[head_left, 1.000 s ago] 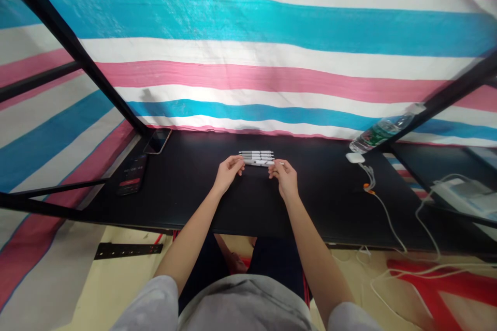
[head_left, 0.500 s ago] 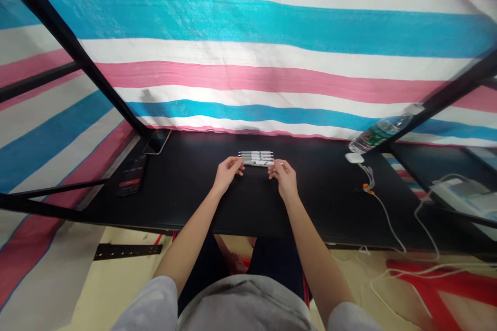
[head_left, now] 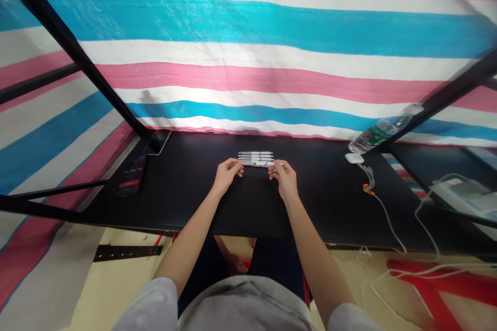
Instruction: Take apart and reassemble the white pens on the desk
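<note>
Several white pens (head_left: 256,155) lie side by side in a row on the black table (head_left: 186,191), just beyond my hands. My left hand (head_left: 226,175) pinches the left end of the nearest white pen (head_left: 258,164). My right hand (head_left: 284,178) pinches its right end. Both hands are closed on that pen, which lies level and parallel to the row, touching or nearly touching it.
Two phones lie at the left: one (head_left: 157,141) by the back corner, one (head_left: 132,174) nearer me. A water bottle (head_left: 382,131) leans at the back right, with a white charger (head_left: 354,158) and trailing cable (head_left: 384,207). Black frame bars (head_left: 73,54) and striped tarp surround the table.
Almost nothing has moved. Both hands stay pinched on the ends of the nearest pen beside the row; the view has shifted very slightly.
</note>
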A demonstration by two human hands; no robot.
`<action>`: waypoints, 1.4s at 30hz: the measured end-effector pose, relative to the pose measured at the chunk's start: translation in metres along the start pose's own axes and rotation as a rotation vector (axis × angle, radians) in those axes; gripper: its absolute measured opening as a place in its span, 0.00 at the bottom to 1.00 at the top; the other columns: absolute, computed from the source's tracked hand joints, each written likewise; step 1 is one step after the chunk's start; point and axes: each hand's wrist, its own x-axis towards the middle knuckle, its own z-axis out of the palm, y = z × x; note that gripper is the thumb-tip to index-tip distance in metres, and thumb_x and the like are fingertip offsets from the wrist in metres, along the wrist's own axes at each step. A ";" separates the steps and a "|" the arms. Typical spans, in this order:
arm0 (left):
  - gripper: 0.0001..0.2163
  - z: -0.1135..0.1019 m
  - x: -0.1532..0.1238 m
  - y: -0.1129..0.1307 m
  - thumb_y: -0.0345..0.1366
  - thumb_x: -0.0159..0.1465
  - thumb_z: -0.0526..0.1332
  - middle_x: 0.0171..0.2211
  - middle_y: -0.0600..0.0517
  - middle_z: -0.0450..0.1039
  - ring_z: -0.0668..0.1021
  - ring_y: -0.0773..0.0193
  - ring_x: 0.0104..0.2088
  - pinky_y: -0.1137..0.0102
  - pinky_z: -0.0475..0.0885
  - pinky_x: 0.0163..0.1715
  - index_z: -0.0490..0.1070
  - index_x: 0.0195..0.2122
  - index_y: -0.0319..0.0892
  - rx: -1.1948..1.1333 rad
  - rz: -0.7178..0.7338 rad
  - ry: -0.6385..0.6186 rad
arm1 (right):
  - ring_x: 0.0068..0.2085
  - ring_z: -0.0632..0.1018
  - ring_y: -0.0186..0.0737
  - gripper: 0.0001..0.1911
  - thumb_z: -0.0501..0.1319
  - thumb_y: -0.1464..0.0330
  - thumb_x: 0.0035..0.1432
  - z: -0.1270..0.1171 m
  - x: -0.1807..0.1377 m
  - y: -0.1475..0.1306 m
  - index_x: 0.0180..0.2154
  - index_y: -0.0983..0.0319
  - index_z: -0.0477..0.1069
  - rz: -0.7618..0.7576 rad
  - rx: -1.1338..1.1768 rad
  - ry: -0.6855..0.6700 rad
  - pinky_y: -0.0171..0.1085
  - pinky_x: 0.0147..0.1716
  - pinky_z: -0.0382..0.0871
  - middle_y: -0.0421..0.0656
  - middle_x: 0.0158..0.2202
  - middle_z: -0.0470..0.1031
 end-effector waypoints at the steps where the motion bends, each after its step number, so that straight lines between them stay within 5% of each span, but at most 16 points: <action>1: 0.16 0.000 0.000 0.000 0.44 0.52 0.69 0.27 0.50 0.73 0.75 0.68 0.26 0.71 0.71 0.27 0.73 0.33 0.36 -0.011 0.011 -0.010 | 0.24 0.74 0.34 0.18 0.68 0.55 0.46 0.000 0.000 0.000 0.32 0.61 0.71 -0.002 -0.006 0.000 0.31 0.19 0.66 0.40 0.24 0.75; 4: 0.17 0.000 0.000 0.000 0.43 0.51 0.70 0.31 0.50 0.75 0.77 0.65 0.32 0.70 0.73 0.31 0.73 0.37 0.38 -0.060 0.034 -0.019 | 0.24 0.74 0.34 0.18 0.68 0.55 0.47 0.000 0.000 0.000 0.32 0.61 0.71 -0.009 -0.025 -0.006 0.32 0.20 0.67 0.40 0.24 0.75; 9: 0.16 -0.001 0.000 -0.002 0.45 0.54 0.68 0.26 0.51 0.73 0.74 0.69 0.25 0.71 0.69 0.26 0.73 0.34 0.36 -0.038 -0.003 -0.023 | 0.24 0.74 0.34 0.19 0.69 0.54 0.46 0.001 -0.001 -0.001 0.32 0.61 0.71 0.003 -0.018 0.004 0.32 0.19 0.66 0.40 0.24 0.75; 15: 0.17 0.000 0.001 -0.001 0.44 0.52 0.69 0.30 0.50 0.74 0.76 0.66 0.32 0.71 0.71 0.30 0.72 0.38 0.39 -0.070 0.034 -0.025 | 0.24 0.74 0.34 0.19 0.69 0.55 0.45 0.002 -0.001 -0.001 0.32 0.61 0.71 0.010 -0.007 0.003 0.31 0.20 0.66 0.40 0.24 0.75; 21: 0.15 0.000 0.001 0.000 0.46 0.55 0.67 0.25 0.52 0.72 0.72 0.70 0.24 0.72 0.68 0.27 0.71 0.31 0.37 -0.023 0.000 0.008 | 0.24 0.74 0.34 0.19 0.69 0.54 0.45 0.001 0.000 0.000 0.32 0.61 0.71 0.000 -0.019 -0.015 0.31 0.19 0.66 0.40 0.24 0.75; 27: 0.15 -0.001 0.002 -0.002 0.44 0.53 0.68 0.29 0.51 0.73 0.75 0.67 0.30 0.72 0.69 0.30 0.72 0.35 0.39 -0.039 0.061 -0.001 | 0.24 0.74 0.34 0.19 0.69 0.54 0.45 0.000 0.000 0.001 0.32 0.61 0.71 0.007 -0.004 -0.007 0.31 0.19 0.66 0.40 0.24 0.75; 33: 0.14 -0.002 0.002 -0.004 0.45 0.56 0.66 0.24 0.51 0.72 0.71 0.70 0.23 0.72 0.65 0.25 0.73 0.31 0.37 0.034 0.014 0.021 | 0.24 0.74 0.34 0.19 0.69 0.54 0.45 0.000 0.000 0.001 0.32 0.61 0.71 0.004 -0.005 -0.015 0.31 0.19 0.67 0.40 0.23 0.75; 42: 0.15 -0.001 0.002 -0.002 0.45 0.55 0.67 0.27 0.51 0.73 0.74 0.68 0.27 0.72 0.68 0.29 0.73 0.34 0.38 0.011 0.072 0.032 | 0.24 0.74 0.33 0.19 0.70 0.55 0.44 0.002 -0.001 -0.001 0.31 0.61 0.72 0.020 0.022 -0.010 0.31 0.19 0.66 0.40 0.23 0.75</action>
